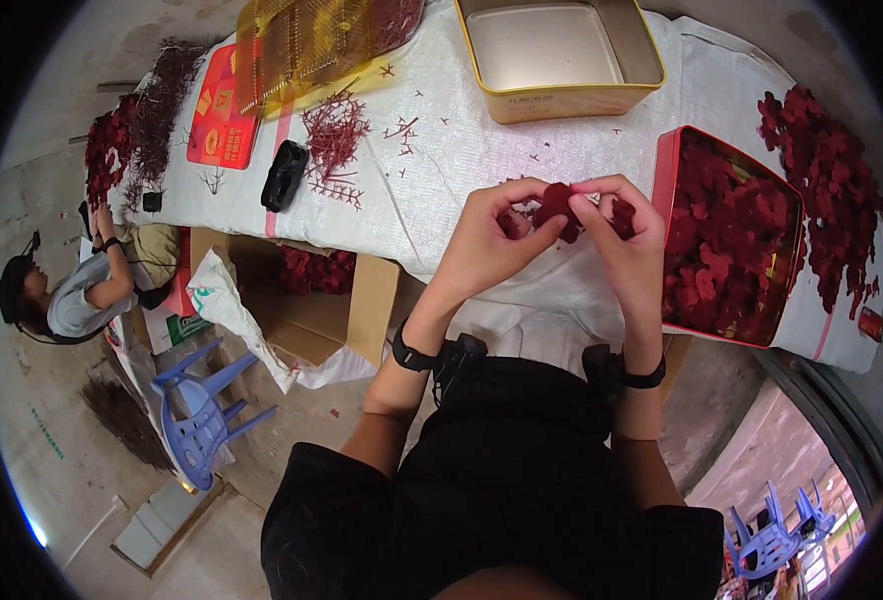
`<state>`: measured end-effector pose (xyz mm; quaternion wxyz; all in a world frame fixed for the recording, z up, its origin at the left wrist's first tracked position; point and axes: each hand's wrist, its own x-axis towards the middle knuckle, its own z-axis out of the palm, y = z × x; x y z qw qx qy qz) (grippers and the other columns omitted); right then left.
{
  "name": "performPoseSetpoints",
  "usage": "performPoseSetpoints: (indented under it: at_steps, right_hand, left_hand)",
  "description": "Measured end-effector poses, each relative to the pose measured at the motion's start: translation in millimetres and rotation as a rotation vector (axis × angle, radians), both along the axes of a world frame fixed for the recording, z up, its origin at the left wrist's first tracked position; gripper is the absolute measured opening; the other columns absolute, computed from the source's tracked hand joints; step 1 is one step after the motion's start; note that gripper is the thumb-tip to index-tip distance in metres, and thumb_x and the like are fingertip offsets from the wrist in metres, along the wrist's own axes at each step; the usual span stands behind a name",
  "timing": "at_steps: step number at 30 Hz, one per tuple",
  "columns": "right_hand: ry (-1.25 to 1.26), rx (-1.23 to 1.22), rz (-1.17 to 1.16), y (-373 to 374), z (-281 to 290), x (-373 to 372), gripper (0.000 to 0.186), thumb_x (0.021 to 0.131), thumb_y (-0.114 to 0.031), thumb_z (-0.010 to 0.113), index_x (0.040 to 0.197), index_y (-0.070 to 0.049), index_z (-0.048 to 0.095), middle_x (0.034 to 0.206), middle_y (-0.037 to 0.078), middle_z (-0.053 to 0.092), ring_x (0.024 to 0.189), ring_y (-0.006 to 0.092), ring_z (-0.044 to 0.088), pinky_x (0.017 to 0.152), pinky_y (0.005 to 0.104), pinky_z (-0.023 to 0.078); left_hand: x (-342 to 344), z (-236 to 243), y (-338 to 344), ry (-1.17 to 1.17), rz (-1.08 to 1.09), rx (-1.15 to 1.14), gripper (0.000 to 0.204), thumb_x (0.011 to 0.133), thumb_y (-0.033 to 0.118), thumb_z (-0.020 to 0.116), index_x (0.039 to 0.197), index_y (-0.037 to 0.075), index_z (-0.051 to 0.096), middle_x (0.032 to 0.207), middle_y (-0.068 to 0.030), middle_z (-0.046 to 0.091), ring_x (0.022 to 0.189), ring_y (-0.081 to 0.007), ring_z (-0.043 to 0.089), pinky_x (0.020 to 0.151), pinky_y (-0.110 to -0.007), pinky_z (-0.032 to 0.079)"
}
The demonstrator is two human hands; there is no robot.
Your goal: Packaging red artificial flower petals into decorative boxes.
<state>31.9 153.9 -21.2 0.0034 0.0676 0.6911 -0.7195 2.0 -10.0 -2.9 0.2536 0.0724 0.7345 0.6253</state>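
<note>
My left hand [487,245] and my right hand [630,250] meet over the white woven sheet [422,200], both closed on dark red petal pieces [558,205] pinched between thumbs and fingers. More red bits show inside the curled fingers, partly hidden. Just right of my right hand is a red-rimmed tin [722,240] heaped with red petals. An open, empty gold tin [542,45] stands beyond my hands. Thin red branched pieces [332,135] lie scattered to the left, near a black object [285,175].
Red petal piles [822,180] line the right edge. Gold plastic trays [297,50] and a red lid [217,110] lie back left. An open cardboard box [367,310] and blue chair [192,430] are below the table's left side. A co-worker [92,295] works at far left.
</note>
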Motion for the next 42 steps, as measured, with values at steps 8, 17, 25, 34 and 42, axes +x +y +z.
performPoseSetpoints:
  at_steps: [8, 17, 25, 34, 42]
  right_hand:
    - [-0.129, -0.203, 0.047, 2, -7, -5, 0.014, 0.087, -0.011, 0.063, 0.096, -0.001, 0.063, 0.071, -0.006, 0.054, 0.063, -0.0009, 0.043, 0.055, 0.015, 0.032]
    - [-0.111, -0.099, 0.057, 3, -21, -8, 0.011, 0.084, -0.008, 0.065, 0.091, 0.001, 0.064, 0.081, 0.0, 0.063, 0.074, 0.0044, 0.056, 0.066, 0.0175, 0.044]
    - [-0.083, -0.143, -0.01, -1, -18, -11, 0.012, 0.082, -0.008, 0.069, 0.087, 0.002, 0.065, 0.078, 0.0, 0.063, 0.07, 0.0034, 0.055, 0.061, 0.0167, 0.042]
    - [-0.153, -0.12, 0.039, 1, -27, -12, 0.012, 0.08, -0.007, 0.07, 0.087, 0.002, 0.066, 0.079, 0.001, 0.064, 0.071, 0.0042, 0.056, 0.063, 0.0167, 0.044]
    - [-0.137, -0.138, 0.057, 1, -23, -14, 0.012, 0.079, -0.003, 0.069, 0.09, 0.001, 0.066, 0.083, 0.002, 0.064, 0.075, 0.0055, 0.057, 0.067, 0.0178, 0.045]
  left_hand:
    - [-1, -17, -3, -0.03, 0.17, 0.126, 0.016, 0.083, 0.007, 0.066, 0.098, 0.002, 0.064, 0.081, 0.0033, 0.063, 0.052, 0.0045, 0.036, 0.046, -0.014, 0.028]
    - [-2, -20, -5, -0.05, 0.2, 0.09, 0.018, 0.082, 0.008, 0.068, 0.097, -0.001, 0.064, 0.078, -0.0014, 0.066, 0.059, 0.002, 0.052, 0.05, -0.012, 0.037]
    - [-6, -25, -7, -0.055, 0.237, 0.152, 0.022, 0.077, 0.001, 0.071, 0.099, -0.001, 0.064, 0.077, -0.0026, 0.068, 0.057, 0.0024, 0.049, 0.049, -0.012, 0.036]
    - [-5, -20, -9, -0.034, 0.22, 0.099, 0.028, 0.074, -0.002, 0.073, 0.1, 0.0, 0.064, 0.079, -0.0027, 0.069, 0.056, 0.0036, 0.046, 0.049, -0.012, 0.035]
    - [-8, -29, -11, -0.161, 0.227, 0.114, 0.022, 0.079, 0.002, 0.07, 0.099, -0.002, 0.064, 0.08, -0.0042, 0.068, 0.064, -0.0011, 0.056, 0.055, -0.014, 0.043]
